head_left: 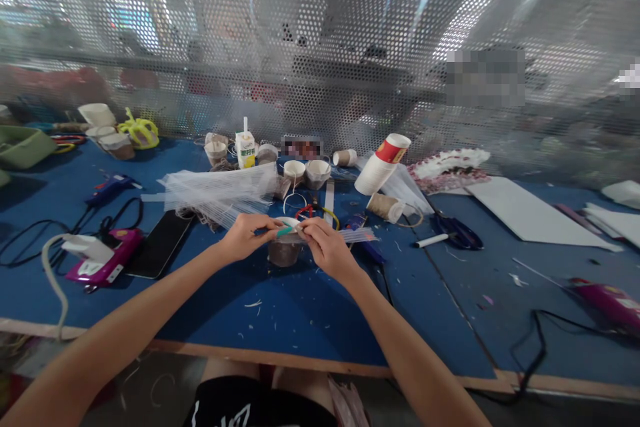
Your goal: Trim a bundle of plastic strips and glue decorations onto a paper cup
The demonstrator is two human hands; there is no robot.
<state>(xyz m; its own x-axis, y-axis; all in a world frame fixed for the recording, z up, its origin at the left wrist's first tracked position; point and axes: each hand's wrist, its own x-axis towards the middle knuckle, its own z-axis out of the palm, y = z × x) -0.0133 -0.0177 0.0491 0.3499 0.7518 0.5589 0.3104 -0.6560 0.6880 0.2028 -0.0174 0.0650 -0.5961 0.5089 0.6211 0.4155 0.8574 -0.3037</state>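
Observation:
At the middle of the blue table, my left hand [253,235] is closed in a pinch on a small teal strip-like piece [285,231]. My right hand [326,245] meets it from the other side, thumb and fingers pressed together near the piece's right end; what it grips is too small to make out. Just beneath the fingertips stands a small greyish-brown cup [284,253], its pale rim partly covered by the hands. Clear thin strips [359,235] stick out past my right hand.
Beyond my hands lie a heap of translucent strips [220,190], small cups [317,173], a drink carton [245,150] and stacked paper cups [383,163]. Left are a blue glue gun [113,188], purple power strip [107,260] and phone [161,245]. Scissors [460,232] lie right.

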